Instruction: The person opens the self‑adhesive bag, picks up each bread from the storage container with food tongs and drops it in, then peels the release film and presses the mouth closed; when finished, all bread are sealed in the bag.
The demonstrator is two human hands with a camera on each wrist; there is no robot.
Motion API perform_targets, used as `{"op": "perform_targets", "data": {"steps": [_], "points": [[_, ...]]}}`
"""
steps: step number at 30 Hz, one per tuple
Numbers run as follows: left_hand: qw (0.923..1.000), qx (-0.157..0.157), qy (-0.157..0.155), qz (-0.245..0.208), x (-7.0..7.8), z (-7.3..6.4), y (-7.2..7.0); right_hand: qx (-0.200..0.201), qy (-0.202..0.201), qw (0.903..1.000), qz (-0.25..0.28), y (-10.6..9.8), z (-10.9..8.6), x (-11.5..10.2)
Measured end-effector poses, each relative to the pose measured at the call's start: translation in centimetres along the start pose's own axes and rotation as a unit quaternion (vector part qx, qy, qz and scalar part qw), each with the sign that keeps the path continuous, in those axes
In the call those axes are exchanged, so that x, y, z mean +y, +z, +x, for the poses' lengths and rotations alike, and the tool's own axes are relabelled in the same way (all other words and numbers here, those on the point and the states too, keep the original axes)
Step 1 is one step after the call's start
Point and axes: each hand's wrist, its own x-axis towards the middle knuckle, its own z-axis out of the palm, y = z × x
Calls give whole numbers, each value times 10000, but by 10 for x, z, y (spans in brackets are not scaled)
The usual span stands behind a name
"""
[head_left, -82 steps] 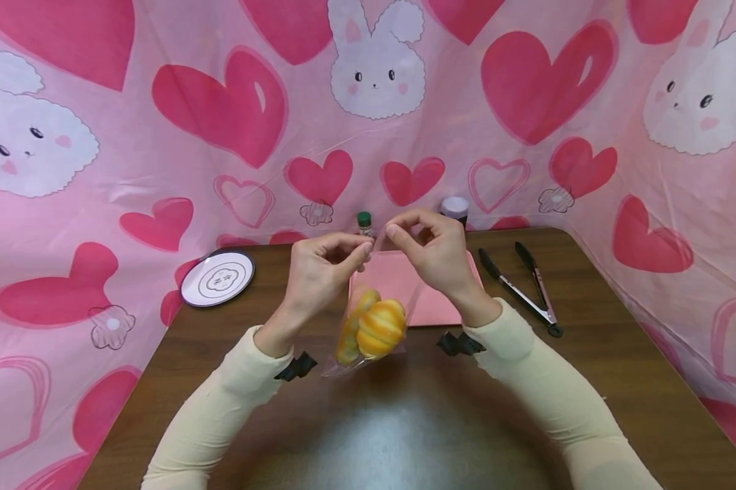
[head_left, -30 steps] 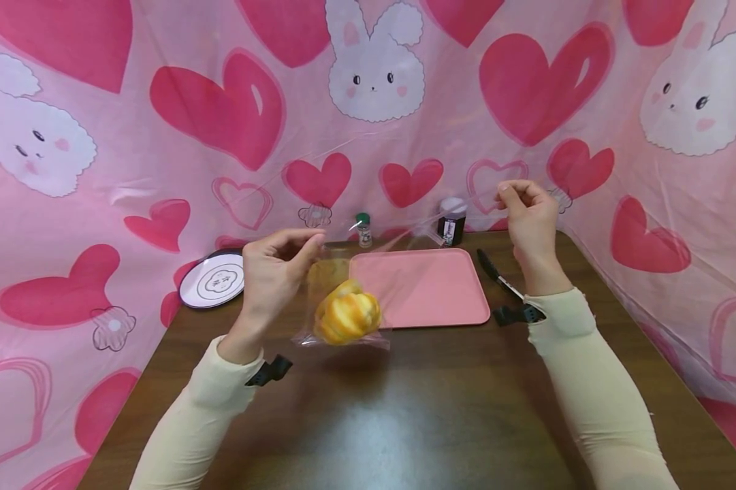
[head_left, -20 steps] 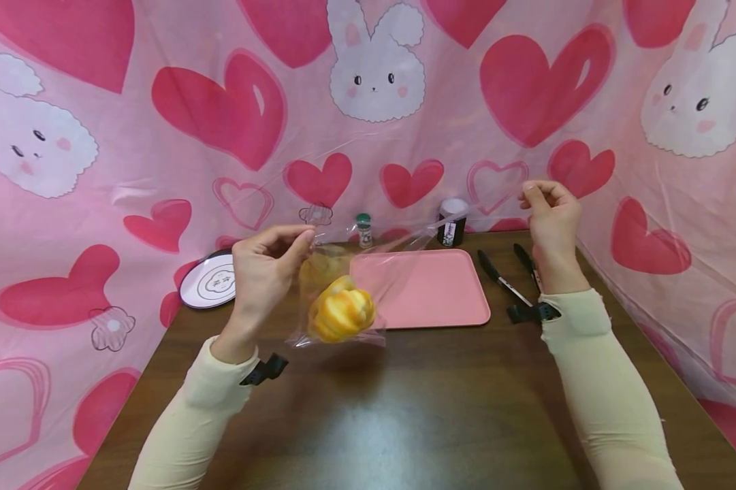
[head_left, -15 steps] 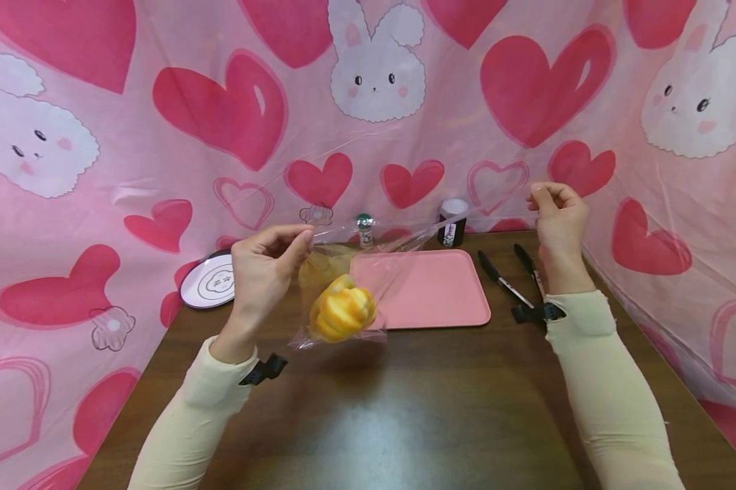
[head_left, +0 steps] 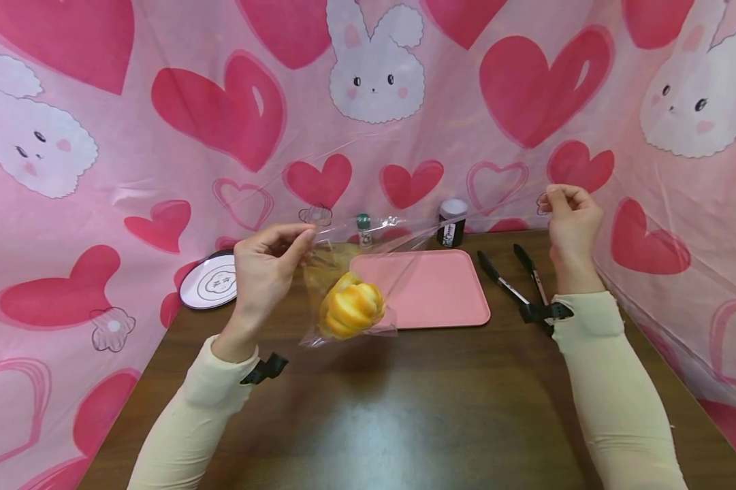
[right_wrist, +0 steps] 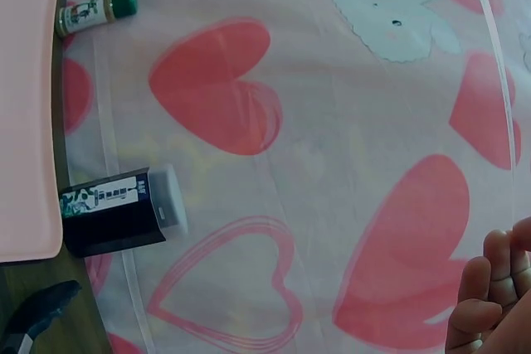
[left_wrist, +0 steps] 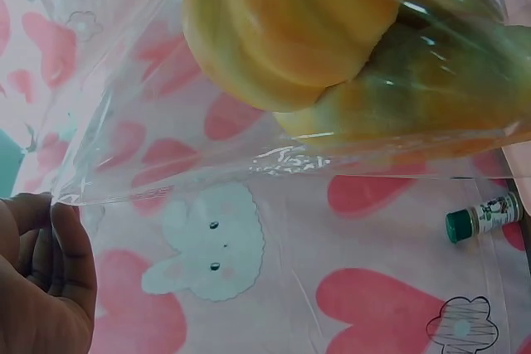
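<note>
A clear plastic bag (head_left: 398, 272) hangs over the table, left of the middle. Inside it are a round ridged bread roll (head_left: 352, 306) and, behind, a longer yellowish bread (left_wrist: 431, 93). My left hand (head_left: 263, 269) pinches the bag's upper left corner between thumb and forefinger. From the bag's mouth a thin clear strip (head_left: 502, 202) stretches rightward to my right hand (head_left: 572, 231), which pinches its end. In the right wrist view the strip (right_wrist: 502, 80) rises from the fingertips. Whether it is still joined to the bag all along cannot be made out.
Behind the bag lies a pink tray (head_left: 435, 292). A green-capped shaker bottle (head_left: 364, 235) and a dark jar with a pale lid (head_left: 451, 224) stand at the back. Black-tipped tongs (head_left: 505, 282) lie right, partly covered by the wrist. A white plate (head_left: 214, 280) sits left.
The hands were close together over the bag. My right hand has moved far right, drawing the strip out, while my left hand and the bag shifted left.
</note>
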Motion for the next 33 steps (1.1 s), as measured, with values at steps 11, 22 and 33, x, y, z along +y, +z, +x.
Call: {"op": "perform_targets", "data": {"steps": [11,22,33], "points": [[9999,-33,-30,102,-1,0,2,156,-74,9998,36,0,2,-1],[9997,-15,-33,247,0,2,-5,492,77,9985,227,-21,18,-5],[9995,225,-74,221,1,3,-20,-859,1147,9803,-1356,-53,21,-1]]}}
